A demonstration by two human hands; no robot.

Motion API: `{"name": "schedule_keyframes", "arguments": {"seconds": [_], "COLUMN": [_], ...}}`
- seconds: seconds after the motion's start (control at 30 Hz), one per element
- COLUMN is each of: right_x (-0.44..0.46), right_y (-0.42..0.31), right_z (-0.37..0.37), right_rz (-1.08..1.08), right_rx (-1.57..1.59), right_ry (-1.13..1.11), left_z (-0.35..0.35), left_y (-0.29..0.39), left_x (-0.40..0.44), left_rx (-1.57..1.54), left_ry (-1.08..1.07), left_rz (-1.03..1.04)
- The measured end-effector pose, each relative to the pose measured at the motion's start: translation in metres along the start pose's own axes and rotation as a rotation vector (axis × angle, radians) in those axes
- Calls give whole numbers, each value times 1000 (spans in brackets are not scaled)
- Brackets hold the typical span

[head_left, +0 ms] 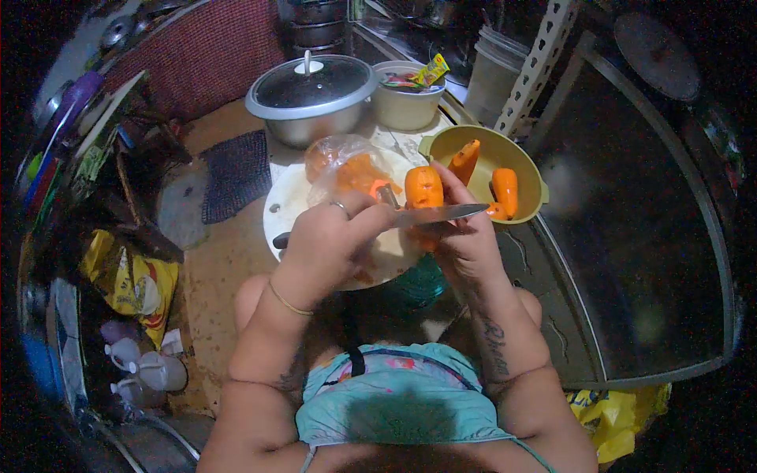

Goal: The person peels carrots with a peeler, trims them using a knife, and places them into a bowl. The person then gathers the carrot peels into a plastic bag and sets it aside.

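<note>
My left hand [335,232] is closed round the handle of a knife [445,213], its blade pointing right. In my right hand [471,232] is an orange carrot [423,188], held upright with the blade crossing in front of its lower part. Both hands are over a round white board [285,193]. On the board lie a clear plastic bag [339,162] with orange pieces showing through and an orange-handled peeler [380,189]. A black handle end [281,240] shows beside my left hand; whose it is, I cannot tell.
A yellow-green bowl [524,154] holding carrots [505,191] stands at the right of the board. Behind are a lidded pot [311,98] and a beige tub [406,106] with packets. A dark mesh mat [235,177] is at left; a framed screen [631,221] leans at right.
</note>
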State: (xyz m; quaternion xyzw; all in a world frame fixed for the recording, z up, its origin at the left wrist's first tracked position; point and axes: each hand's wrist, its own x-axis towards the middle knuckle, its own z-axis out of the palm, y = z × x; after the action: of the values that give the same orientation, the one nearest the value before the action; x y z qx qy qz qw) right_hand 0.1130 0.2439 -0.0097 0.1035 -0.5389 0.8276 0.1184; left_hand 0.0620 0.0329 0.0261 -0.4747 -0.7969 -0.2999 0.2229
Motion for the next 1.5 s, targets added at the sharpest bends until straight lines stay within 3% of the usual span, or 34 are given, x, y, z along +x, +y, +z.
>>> {"name": "schedule_keyframes", "arguments": {"seconds": [0.17,0.47,0.57,0.77,1.17,1.27,1.5], "right_x": [-3,-4,-6,-5,-13,-7,-1], "right_y": [-6,-13,-24,-9,-20,-12,-8], "right_z": [7,17,30,14,39,27,31], "right_rz": [-81,12,71,-17,184,137,153], "right_rx": [-46,256,224,89,456,436,354], "right_ry": [-34,-53,32,-93,52,3,-31], "left_z": [7,18,14,16,21,15,-5], "left_y": [6,9,15,16,14,16,9], "left_x": [1,1,4,1,3,0,2], "left_rx": [76,124,117,163,252,45,-81], "left_ry": [60,66,56,22,14,34,31], "left_rz": [43,46,24,-28,-92,-137,-145]}}
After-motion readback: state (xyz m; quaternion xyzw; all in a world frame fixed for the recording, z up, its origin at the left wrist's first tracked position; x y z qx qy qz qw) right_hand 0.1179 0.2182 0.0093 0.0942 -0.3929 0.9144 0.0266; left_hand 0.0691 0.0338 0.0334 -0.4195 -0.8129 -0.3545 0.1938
